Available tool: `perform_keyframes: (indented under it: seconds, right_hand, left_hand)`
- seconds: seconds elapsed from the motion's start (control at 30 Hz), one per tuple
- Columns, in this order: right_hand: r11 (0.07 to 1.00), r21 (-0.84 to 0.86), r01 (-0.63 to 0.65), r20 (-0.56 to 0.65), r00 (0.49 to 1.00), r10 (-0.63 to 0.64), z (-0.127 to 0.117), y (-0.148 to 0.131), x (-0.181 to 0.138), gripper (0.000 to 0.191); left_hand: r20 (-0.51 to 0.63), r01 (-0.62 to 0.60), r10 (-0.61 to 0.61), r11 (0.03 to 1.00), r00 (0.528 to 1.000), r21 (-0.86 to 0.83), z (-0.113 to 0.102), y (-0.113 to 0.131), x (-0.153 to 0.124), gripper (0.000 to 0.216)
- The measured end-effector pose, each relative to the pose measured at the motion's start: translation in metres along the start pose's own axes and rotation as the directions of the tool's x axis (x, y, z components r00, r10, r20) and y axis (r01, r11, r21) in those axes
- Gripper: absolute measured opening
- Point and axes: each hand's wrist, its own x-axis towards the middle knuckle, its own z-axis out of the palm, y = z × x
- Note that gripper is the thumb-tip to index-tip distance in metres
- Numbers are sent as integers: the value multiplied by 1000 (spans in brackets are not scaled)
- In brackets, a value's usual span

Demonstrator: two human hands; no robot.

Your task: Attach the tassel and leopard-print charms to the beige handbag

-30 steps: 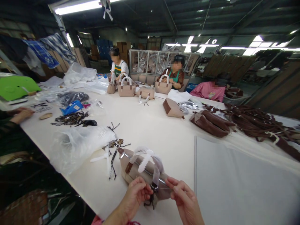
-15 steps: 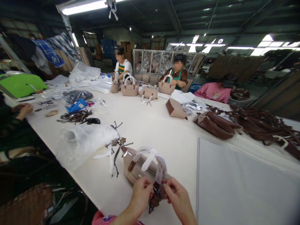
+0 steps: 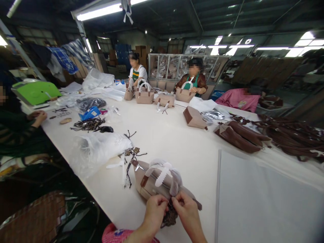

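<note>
A beige handbag with brown trim and wrapped handles lies before me on the table. At its near side, by the base of a handle, a dark patterned bag charm hangs between my hands. My left hand is closed in a pinch at the charm's upper end. Opposite it, my right hand pinches close to the same spot; the exact point of hold is partly hidden by the fingers. Another charm with a ring and braided cords lies beside the bag's zipper end.
A clear plastic bag lies left of the handbag, with a pile of dark cords beyond. A grey sheet covers the right side. Brown bags and finished handbags stand farther off. Several co-workers sit around the table.
My right hand has come closer to my left at the handle's base. The charm has shifted a little right, and the whole view has turned slightly left.
</note>
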Motion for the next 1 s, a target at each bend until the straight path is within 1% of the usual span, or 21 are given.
perform_keyframes:
  seconds: [0.17,0.27,0.37,0.53,0.63,0.83,0.9,1.0]
  right_hand:
    - [1000,8,-22,8,1000,22,0,-1,0,26]
    - [999,26,-30,8,1000,30,1,2,-1,26]
    - [998,55,-39,9,999,38,2,8,-1,25]
    - [994,101,-35,38,999,31,1,13,2,25]
    - [993,110,-29,46,999,24,1,11,2,26]
    - [991,136,3,21,1000,-6,2,5,-4,26]
    - [986,166,11,24,1000,-16,2,6,-7,27]
    - [974,227,12,48,999,-23,1,11,-12,29]
  left_hand:
    - [-40,-41,42,999,998,11,2,-3,0,16]
    - [-64,-27,27,1000,998,6,3,-6,-2,16]
    - [-62,-3,2,1000,998,-23,5,-8,-4,16]
    - [-19,14,-16,991,1000,-130,8,-3,-7,9]
    - [26,76,-72,973,997,-219,8,0,-10,6]
    - [124,256,-225,893,966,-370,10,0,-13,19]
    - [147,277,-238,877,960,-393,10,1,-13,24]
    - [179,270,-214,872,960,-409,10,3,-11,34]
